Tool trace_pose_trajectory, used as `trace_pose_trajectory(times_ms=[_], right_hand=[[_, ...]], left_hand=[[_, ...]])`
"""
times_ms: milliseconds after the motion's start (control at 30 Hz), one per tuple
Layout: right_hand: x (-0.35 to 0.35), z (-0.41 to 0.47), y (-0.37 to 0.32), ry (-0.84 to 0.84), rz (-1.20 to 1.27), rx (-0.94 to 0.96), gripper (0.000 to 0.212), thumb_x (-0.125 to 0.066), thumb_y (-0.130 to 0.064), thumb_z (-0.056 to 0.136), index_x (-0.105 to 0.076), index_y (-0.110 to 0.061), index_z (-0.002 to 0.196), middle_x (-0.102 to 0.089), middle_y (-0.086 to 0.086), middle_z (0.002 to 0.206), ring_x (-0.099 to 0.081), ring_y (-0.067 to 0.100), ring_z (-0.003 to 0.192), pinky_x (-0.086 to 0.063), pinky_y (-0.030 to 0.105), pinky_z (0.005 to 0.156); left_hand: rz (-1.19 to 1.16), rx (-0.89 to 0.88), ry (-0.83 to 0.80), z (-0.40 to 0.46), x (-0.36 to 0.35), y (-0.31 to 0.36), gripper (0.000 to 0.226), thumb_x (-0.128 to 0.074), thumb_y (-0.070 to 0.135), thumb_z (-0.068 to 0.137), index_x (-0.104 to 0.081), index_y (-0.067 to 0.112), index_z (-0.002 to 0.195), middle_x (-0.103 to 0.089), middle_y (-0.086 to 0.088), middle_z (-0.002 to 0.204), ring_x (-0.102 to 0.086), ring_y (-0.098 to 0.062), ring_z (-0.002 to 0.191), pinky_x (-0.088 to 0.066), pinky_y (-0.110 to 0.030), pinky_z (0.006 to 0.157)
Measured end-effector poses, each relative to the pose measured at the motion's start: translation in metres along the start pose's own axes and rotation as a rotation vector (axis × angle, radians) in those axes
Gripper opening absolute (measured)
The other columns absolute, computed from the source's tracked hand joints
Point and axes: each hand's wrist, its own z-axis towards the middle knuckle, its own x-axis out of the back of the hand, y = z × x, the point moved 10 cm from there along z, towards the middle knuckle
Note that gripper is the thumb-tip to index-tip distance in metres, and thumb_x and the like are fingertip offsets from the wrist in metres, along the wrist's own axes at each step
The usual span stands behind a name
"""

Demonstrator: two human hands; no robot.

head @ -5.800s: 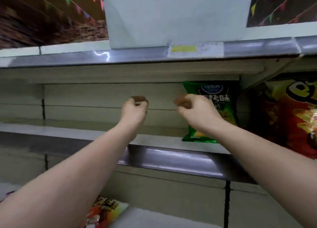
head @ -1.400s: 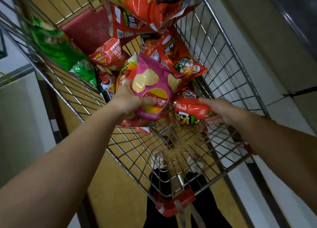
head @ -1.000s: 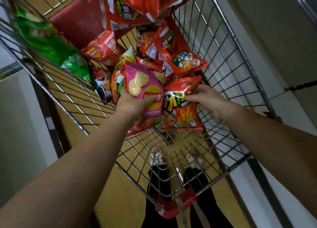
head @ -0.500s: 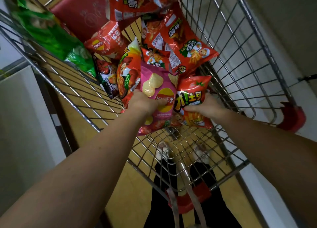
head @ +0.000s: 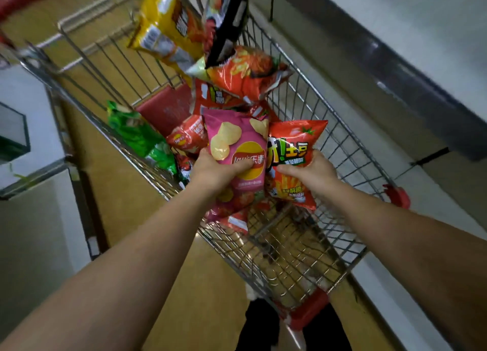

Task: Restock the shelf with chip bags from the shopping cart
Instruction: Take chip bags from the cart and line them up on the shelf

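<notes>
Closest to the camera are two bare forearms reaching out over the near end of a wire shopping cart [head: 340, 248], with dark trouser legs [head: 263, 327] visible through the mesh below. The left hand [head: 213, 171] is wrapped around a pink chip bag [head: 237, 150], thumb across the front over the yellow logo, fingers tucked behind it. Right beside it, the right hand [head: 313, 171] has a red-orange chip bag [head: 292, 160] with fries printed on it, thumb on the front and fingers curled round the bag's right edge. Both bags stand upright, side by side and touching, held up over the middle of the cart.

Behind them it's a pile of snacks: a small red chip bag [head: 188, 137] just left of the pink one, a green bag [head: 137, 134] leaning on the cart's left wall, and a big orange-red bag [head: 245, 73] lying on top further back. At the far end a yellow bag [head: 163, 26] and a dark bag [head: 226, 21] stick up highest. A red panel [head: 166, 108] sits flat behind the pile.

A metal shelf edge [head: 395, 68] runs along the right side, pretty blurry. Tan floor [head: 126, 192] on the left.
</notes>
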Motion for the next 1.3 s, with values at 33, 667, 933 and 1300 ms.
trace_pose_trajectory(times_ms=[33, 667, 933, 1300], right_hand=[[0.006, -0.005, -0.012, 0.019, 0.003, 0.026, 0.069, -0.083, -0.042, 0.062, -0.054, -0.019, 0.121, -0.066, -0.005, 0.109, -0.063, 0.017, 0.097, -0.049, 0.031, 0.085], [0.149, -0.166, -0.259, 0.255, 0.089, 0.585, 0.073, -0.077, -0.057, 0.057, -0.056, -0.023, 0.118, -0.066, -0.003, 0.113, -0.063, 0.019, 0.101, -0.051, 0.042, 0.091], [0.212, -0.258, -0.302, 0.417, 0.098, 0.714, 0.061, -0.077, -0.049, 0.066, -0.05, -0.022, 0.115, -0.063, 0.0, 0.116, -0.061, 0.024, 0.105, -0.048, 0.047, 0.094], [0.282, -0.379, -0.313, 0.772, 0.219, 0.745, 0.054, -0.074, -0.043, 0.074, -0.052, -0.019, 0.117, -0.061, -0.002, 0.109, -0.058, 0.016, 0.097, -0.047, 0.032, 0.084]], left_hand=[[0.005, -0.044, 0.007, -0.006, 0.007, 0.014, 0.09, -0.088, 0.05, 0.045, -0.054, 0.019, 0.123, -0.065, 0.001, 0.113, -0.062, -0.021, 0.102, -0.052, -0.041, 0.092], [-0.309, -0.587, 0.151, -0.202, 0.125, 0.222, 0.075, -0.083, 0.037, 0.063, -0.049, 0.018, 0.128, -0.064, 0.001, 0.112, -0.063, -0.019, 0.099, -0.053, -0.032, 0.079], [-0.338, -0.796, 0.09, -0.283, 0.14, 0.274, 0.031, -0.077, 0.032, 0.073, -0.05, 0.032, 0.086, -0.062, 0.01, 0.087, -0.062, -0.008, 0.078, -0.048, -0.022, 0.059], [-0.292, -0.974, -0.254, -0.338, 0.118, 0.354, 0.045, -0.077, 0.037, 0.071, -0.055, 0.023, 0.107, -0.068, 0.004, 0.093, -0.067, -0.011, 0.076, -0.049, -0.021, 0.054]])
